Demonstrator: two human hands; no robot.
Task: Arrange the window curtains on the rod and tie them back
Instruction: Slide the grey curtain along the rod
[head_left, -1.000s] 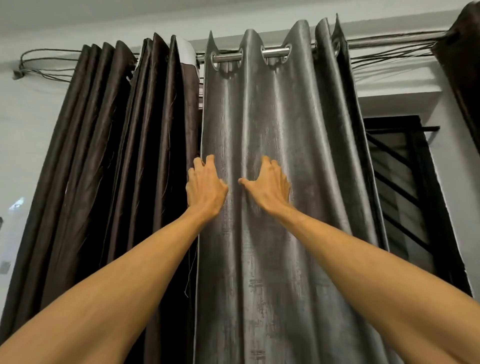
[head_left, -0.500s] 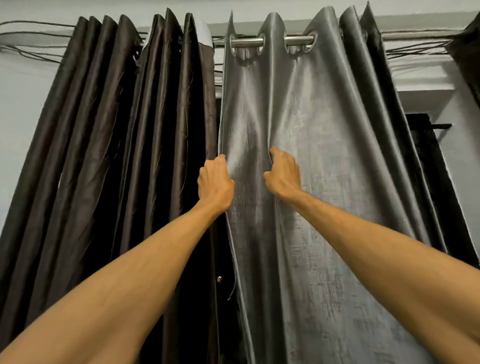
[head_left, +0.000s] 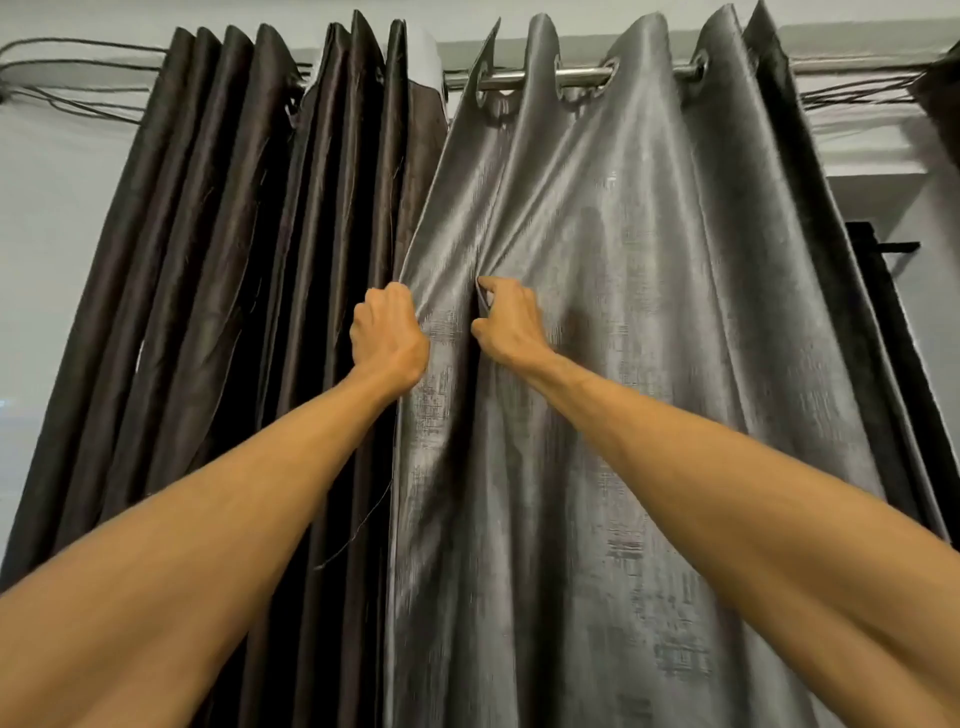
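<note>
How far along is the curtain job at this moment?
Done: the grey curtain hangs on the rod by its eyelets, and the brown curtain is bunched in tight pleats beside it. In hand: the left hand grips the grey curtain's left edge and the right hand pinches a fold next to it. Left: the grey panel hangs spread out, and no tie-back shows on either curtain.

- No text, label, brand, number or sign can be read on the grey curtain (head_left: 649, 312), the dark curtain (head_left: 234, 260) or the rod (head_left: 582, 74).
</note>
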